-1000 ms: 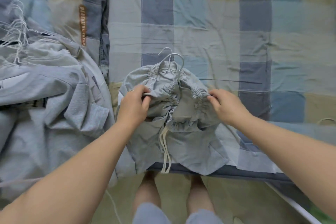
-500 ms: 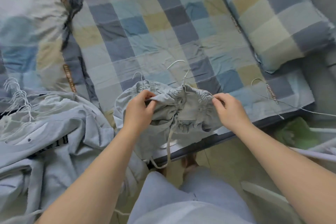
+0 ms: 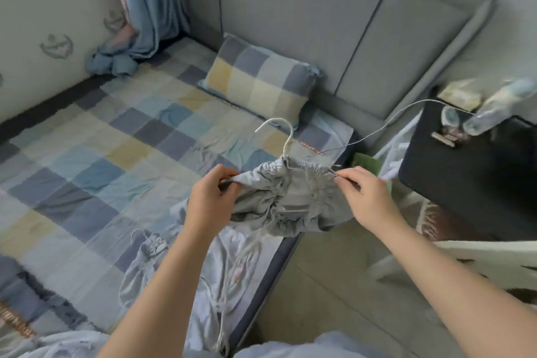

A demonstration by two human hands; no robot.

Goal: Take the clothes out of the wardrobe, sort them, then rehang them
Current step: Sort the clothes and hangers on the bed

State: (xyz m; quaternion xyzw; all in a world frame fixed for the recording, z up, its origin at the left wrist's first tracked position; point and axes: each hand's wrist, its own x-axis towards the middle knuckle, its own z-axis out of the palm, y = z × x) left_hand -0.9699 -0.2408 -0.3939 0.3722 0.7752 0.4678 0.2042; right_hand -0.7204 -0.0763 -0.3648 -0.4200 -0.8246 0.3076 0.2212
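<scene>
Head view: pinching grey gathered fabric shorts [image 3: 290, 200] on white wire hanger [image 3: 286, 138] above checked bed [image 3: 96, 154] with left hand [image 3: 212, 197], right hand [image 3: 367, 197]; seemingly rehanging, needing level carrying next.

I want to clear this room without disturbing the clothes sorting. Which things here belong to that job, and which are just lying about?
Part of the job:
- grey shorts, gripped at the waistband by the left hand and right hand
- white hanger in them
- more clothes on the bed

Just lying about:
- pillow
- curtain
- black side table
- bottle
- cable
</scene>
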